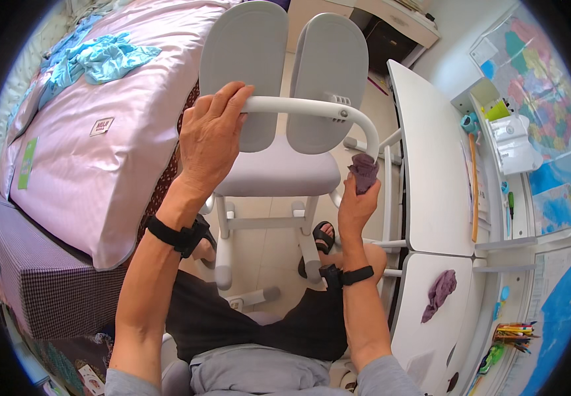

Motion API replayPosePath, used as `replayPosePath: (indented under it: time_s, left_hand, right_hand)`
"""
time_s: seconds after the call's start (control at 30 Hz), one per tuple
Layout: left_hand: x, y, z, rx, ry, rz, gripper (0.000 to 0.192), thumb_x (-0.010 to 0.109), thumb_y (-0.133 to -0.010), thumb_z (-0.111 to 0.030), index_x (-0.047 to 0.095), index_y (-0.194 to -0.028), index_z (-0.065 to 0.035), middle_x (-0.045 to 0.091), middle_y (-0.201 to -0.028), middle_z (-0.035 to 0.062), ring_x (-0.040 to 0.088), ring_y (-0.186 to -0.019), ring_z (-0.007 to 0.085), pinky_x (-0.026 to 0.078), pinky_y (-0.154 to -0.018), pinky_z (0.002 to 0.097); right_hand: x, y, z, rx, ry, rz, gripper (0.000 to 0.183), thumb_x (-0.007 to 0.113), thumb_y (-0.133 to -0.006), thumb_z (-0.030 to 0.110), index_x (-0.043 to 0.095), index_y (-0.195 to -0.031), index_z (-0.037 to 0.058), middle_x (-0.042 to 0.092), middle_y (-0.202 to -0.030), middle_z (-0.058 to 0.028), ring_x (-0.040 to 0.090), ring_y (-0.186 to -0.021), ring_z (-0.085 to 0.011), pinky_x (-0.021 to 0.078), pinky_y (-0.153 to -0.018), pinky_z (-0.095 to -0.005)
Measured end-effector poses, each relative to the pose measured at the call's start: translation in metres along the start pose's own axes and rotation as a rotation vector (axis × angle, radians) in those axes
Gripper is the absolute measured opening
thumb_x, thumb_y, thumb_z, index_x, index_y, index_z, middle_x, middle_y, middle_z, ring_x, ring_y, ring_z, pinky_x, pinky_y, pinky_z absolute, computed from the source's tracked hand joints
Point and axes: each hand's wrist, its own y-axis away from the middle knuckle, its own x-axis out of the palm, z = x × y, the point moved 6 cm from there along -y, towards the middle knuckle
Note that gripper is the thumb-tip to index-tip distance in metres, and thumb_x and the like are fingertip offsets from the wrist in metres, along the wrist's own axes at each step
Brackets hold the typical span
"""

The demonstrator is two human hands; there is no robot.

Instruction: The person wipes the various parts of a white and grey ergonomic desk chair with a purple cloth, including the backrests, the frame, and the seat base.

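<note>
A chair with a white tubular frame stands before me, its split grey backrest (pixel 244 54) at the far side and its pale padded seat (pixel 278 173) nearer. My left hand (pixel 212 132) grips the left part of the white curved tube (pixel 297 105) behind the backrest. A crumpled purple cloth (pixel 364 172) is in my right hand (pixel 358 203), pressed against the lower right bend of that tube. The palm side of my left hand is hidden.
At left is a bed with a pink satin cover (pixel 132 123) and blue clothing (pixel 102 57). White desks (pixel 439 163) stand at right; on the nearer one lies another purple cloth (pixel 439 295). Pencils (pixel 513 336) stand on the desk's shelf. A map (pixel 538 84) hangs beyond.
</note>
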Motion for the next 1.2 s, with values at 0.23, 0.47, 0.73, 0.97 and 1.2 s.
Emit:
replayPosePath:
  time_s: [0.23, 0.47, 0.73, 0.97, 1.2]
  left_hand:
    - [0.001, 0.000, 0.002, 0.000, 0.000, 0.000, 0.042, 0.063, -0.092, -0.009, 0.058, -0.134, -0.0149, 0.060, -0.132, -0.0015, 0.059, -0.108, 0.0215, 0.046, -0.090, 0.0367]
    - [-0.002, 0.000, -0.002, 0.005, 0.027, -0.018, 0.043, 0.064, -0.090, -0.007, 0.059, -0.132, -0.0136, 0.060, -0.132, -0.0012, 0.059, -0.108, 0.0220, 0.046, -0.089, 0.0369]
    - [-0.002, 0.002, -0.001, 0.011, 0.030, 0.001, 0.044, 0.064, -0.090, -0.007, 0.059, -0.133, -0.0134, 0.060, -0.132, -0.0008, 0.059, -0.108, 0.0221, 0.046, -0.089, 0.0365]
    - [-0.001, 0.004, 0.003, 0.024, 0.012, -0.012, 0.045, 0.065, -0.090, -0.008, 0.059, -0.134, -0.0145, 0.061, -0.132, -0.0014, 0.059, -0.108, 0.0214, 0.046, -0.089, 0.0358]
    - [0.001, 0.005, 0.009, 0.017, -0.005, -0.001, 0.044, 0.064, -0.090, -0.008, 0.059, -0.134, -0.0148, 0.060, -0.133, -0.0018, 0.059, -0.108, 0.0215, 0.046, -0.089, 0.0356]
  right_hand:
    - [-0.003, 0.046, -0.062, -0.049, -0.065, 0.013, 0.024, 0.065, -0.095, 0.012, 0.053, -0.113, 0.0018, 0.064, -0.095, -0.0072, 0.060, -0.074, -0.0157, 0.0517, -0.070, -0.0316]
    - [-0.002, 0.049, -0.099, 0.098, -0.114, 0.117, 0.039, 0.067, -0.095, 0.012, 0.051, -0.130, 0.0037, 0.062, -0.098, -0.0057, 0.059, -0.070, -0.0125, 0.0481, -0.050, -0.0283]
    - [-0.013, 0.018, -0.007, -0.137, -0.062, -0.018, 0.057, 0.072, -0.089, 0.013, 0.045, -0.137, -0.0020, 0.069, -0.109, -0.0157, 0.067, -0.101, -0.0279, 0.0493, -0.093, -0.0363]
    - [0.006, 0.019, -0.013, -0.100, -0.181, 0.081, 0.043, 0.062, -0.096, 0.008, 0.046, -0.135, -0.0017, 0.067, -0.113, -0.0123, 0.064, -0.104, -0.0222, 0.0479, -0.093, -0.0316]
    - [0.024, 0.072, -0.116, 0.365, -0.158, 0.200, 0.040, 0.063, -0.095, 0.011, 0.053, -0.130, -0.0033, 0.066, -0.116, -0.0125, 0.063, -0.102, -0.0217, 0.0474, -0.092, -0.0323]
